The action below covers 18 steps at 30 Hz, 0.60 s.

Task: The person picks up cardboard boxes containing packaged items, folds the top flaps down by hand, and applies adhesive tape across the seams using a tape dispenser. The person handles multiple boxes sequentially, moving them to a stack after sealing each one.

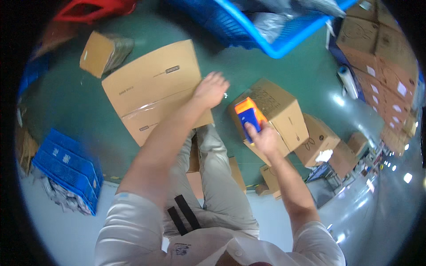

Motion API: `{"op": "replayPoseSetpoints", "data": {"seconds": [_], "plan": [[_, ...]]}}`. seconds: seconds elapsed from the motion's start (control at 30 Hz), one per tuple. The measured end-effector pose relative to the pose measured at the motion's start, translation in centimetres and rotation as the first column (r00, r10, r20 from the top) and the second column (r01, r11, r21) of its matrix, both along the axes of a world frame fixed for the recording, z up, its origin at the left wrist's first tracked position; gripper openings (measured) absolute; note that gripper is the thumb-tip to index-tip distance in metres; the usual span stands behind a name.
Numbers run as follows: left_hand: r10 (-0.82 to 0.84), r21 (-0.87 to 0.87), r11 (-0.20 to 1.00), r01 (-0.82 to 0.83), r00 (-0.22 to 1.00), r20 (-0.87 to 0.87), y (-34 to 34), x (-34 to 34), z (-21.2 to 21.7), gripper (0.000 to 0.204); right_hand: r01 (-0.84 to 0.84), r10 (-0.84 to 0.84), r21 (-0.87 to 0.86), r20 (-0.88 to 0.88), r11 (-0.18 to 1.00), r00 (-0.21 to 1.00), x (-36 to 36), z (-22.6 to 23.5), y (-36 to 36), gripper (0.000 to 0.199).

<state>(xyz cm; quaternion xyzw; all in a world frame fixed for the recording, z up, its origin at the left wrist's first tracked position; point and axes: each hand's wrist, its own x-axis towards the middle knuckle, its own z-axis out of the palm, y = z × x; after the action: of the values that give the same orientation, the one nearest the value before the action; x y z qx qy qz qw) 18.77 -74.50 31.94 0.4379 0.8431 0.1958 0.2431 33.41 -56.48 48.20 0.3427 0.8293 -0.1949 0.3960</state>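
Note:
My left hand [212, 90] is over the right edge of a large brown cardboard box [151, 82]. Its fingers reach forward, slightly bent, and it holds nothing that I can see. Shiny clear tape [143, 109] lies along part of the seam on that box's top. In my right hand [266, 139] is a blue-and-orange handheld tool [249, 116], gripped at its near end; its exact kind is not plain. The tool is above a second, closed cardboard box [279, 106] on the right, covering part of it. I cannot tell whether they touch.
A blue plastic crate [276, 49] with grey bags stands ahead. Blue stacked crates [66, 166] are at the left, near a smaller cardboard box [96, 54]. More boxes [317, 139] lie at right, before a tall carton stack [377, 57] and a white roll [348, 82].

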Motion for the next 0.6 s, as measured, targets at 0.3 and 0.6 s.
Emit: {"op": "replayPoseSetpoints", "data": {"seconds": [0.3,0.6], "plan": [[0.867,-0.809,0.403,-0.429,0.463,0.186,-26.9,16.0,20.3,0.04,0.055,-0.03,-0.171,0.144,0.984,0.989,16.4,6.6,-1.1,0.073],[0.973,-0.609,0.018,-0.793,-0.127,0.194,-36.4,32.8,33.7,0.03,-0.536,0.535,-0.123,0.408,0.835,0.74,11.7,8.9,5.0,0.088]]}}
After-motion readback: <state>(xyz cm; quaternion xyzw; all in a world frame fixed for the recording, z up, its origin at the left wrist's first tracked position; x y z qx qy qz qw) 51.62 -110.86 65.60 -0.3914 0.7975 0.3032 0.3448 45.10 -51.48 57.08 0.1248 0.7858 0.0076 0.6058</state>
